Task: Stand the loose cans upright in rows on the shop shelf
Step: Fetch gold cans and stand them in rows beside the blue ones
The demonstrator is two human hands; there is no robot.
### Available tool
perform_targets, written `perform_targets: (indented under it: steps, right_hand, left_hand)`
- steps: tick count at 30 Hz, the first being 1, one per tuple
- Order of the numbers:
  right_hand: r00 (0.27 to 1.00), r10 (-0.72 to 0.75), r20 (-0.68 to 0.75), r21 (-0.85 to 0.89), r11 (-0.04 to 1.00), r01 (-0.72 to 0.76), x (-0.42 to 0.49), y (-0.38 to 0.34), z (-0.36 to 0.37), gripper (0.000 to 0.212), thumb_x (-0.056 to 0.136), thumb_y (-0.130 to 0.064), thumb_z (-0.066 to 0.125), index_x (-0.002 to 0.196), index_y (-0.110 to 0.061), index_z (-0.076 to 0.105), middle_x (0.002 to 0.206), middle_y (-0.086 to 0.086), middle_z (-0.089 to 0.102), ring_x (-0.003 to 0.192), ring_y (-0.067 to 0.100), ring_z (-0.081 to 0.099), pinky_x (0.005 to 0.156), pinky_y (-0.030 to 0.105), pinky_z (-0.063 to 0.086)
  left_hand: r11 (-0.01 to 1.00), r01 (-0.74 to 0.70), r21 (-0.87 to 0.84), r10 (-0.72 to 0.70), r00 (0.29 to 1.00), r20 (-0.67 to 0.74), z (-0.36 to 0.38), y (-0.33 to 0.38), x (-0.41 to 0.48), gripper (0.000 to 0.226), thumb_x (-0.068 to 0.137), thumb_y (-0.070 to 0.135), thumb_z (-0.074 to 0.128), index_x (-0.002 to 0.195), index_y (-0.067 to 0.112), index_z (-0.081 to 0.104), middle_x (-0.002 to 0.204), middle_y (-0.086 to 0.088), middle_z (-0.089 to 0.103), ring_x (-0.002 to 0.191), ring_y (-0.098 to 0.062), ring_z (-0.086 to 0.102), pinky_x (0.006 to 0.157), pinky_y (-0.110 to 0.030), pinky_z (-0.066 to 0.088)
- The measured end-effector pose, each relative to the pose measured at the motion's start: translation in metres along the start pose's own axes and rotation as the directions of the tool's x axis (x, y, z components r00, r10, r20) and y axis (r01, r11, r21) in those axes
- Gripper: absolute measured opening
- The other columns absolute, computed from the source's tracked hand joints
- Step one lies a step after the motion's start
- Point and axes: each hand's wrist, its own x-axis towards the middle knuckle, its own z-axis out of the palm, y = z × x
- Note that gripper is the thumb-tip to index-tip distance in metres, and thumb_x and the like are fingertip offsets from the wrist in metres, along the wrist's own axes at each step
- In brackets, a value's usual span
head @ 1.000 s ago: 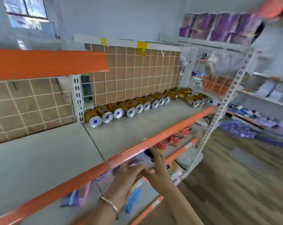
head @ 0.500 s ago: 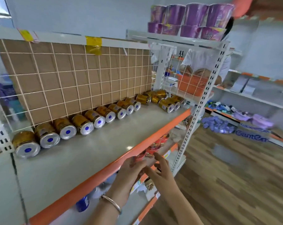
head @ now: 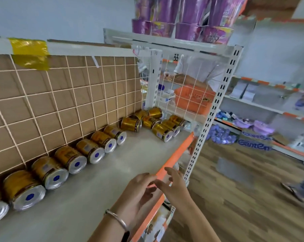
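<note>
Gold cans with silver lids lie on their sides on the grey shelf (head: 98,186). Several form a line of cans (head: 74,159) along the brown grid back panel. A loose cluster of cans (head: 158,124) lies at the shelf's far right end, some stacked on others. My left hand (head: 139,191), with a bangle on its wrist, hovers over the shelf's orange front edge (head: 179,154) with fingers apart. Beside it my right hand (head: 173,186) is also spread and holds nothing. Both hands are well short of the cans.
A white wire grid and a perforated upright (head: 215,109) close the shelf's right end. Purple packs (head: 180,18) sit on the shelf above. Behind the grid a person in a white shirt (head: 198,70) stands by an orange basket (head: 193,98). Wooden floor lies to the right.
My view has swung right and closer along the shelf, so the can cluster at the right end looks nearer. Both hands have risen from below the shelf to its front edge.
</note>
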Motion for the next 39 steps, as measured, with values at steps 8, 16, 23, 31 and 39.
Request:
perform_targets:
  steps: [8, 16, 23, 31, 39]
  right_hand:
    - [0.995, -0.095, -0.017, -0.249, 0.965, 0.088, 0.114, -0.003, -0.023, 0.072, 0.084, -0.038, 0.064, 0.145, -0.023, 0.027, 0.148, 0.001, 0.026, 0.136, 0.023, 0.025, 0.108, 0.036, 0.031]
    - [0.98, -0.18, 0.089, -0.65, 0.735, 0.194, 0.225, -0.017, -0.035, 0.091, 0.081, -0.052, 0.063, 0.149, -0.022, 0.011, 0.15, 0.008, 0.022, 0.138, 0.032, 0.022, 0.112, 0.046, 0.024]
    - [0.967, -0.224, 0.123, -0.697, 0.674, 0.245, 0.263, 0.005, -0.032, 0.077, 0.083, -0.04, 0.061, 0.145, -0.02, 0.02, 0.14, 0.01, 0.036, 0.128, 0.032, 0.033, 0.102, 0.042, 0.037]
    - [0.764, 0.258, 0.591, 0.534, 0.584, -0.611, 0.251, 0.014, -0.046, 0.046, 0.088, -0.051, 0.048, 0.089, -0.011, 0.07, 0.075, 0.012, 0.069, 0.067, 0.026, 0.063, 0.049, 0.024, 0.046]
    - [0.926, -0.266, 0.269, -0.318, 0.883, 0.346, 0.288, 0.023, -0.082, 0.018, 0.09, -0.033, 0.053, 0.101, -0.022, 0.063, 0.1, -0.001, 0.061, 0.093, 0.017, 0.057, 0.075, 0.026, 0.045]
  left_hand:
    - [0.995, 0.024, -0.099, -0.035, 0.992, -0.117, 0.013, 0.021, 0.092, 0.002, 0.09, 0.011, 0.057, 0.091, 0.01, 0.059, 0.09, -0.012, 0.06, 0.082, -0.027, 0.058, 0.072, -0.032, 0.043]
    - [0.987, 0.016, -0.161, -0.058, 0.963, -0.264, 0.026, 0.047, 0.164, 0.012, 0.091, 0.015, 0.057, 0.101, 0.01, 0.06, 0.111, -0.013, 0.064, 0.098, -0.027, 0.064, 0.075, -0.031, 0.047]
    - [0.973, 0.023, -0.23, -0.1, 0.939, -0.329, 0.036, 0.042, 0.198, 0.021, 0.089, 0.017, 0.06, 0.108, 0.008, 0.059, 0.117, -0.016, 0.062, 0.104, -0.028, 0.063, 0.088, -0.037, 0.048]
    - [0.943, 0.046, -0.329, -0.121, 0.97, -0.209, 0.068, 0.046, 0.218, 0.054, 0.082, 0.048, 0.061, 0.118, 0.007, 0.059, 0.1, -0.014, 0.071, 0.082, -0.023, 0.066, 0.067, -0.03, 0.052]
    - [0.9, -0.074, -0.43, -0.057, 0.957, -0.284, 0.07, 0.041, 0.219, 0.056, 0.066, 0.023, 0.069, 0.116, 0.003, 0.054, 0.111, -0.026, 0.067, 0.102, -0.04, 0.063, 0.098, -0.05, 0.046]
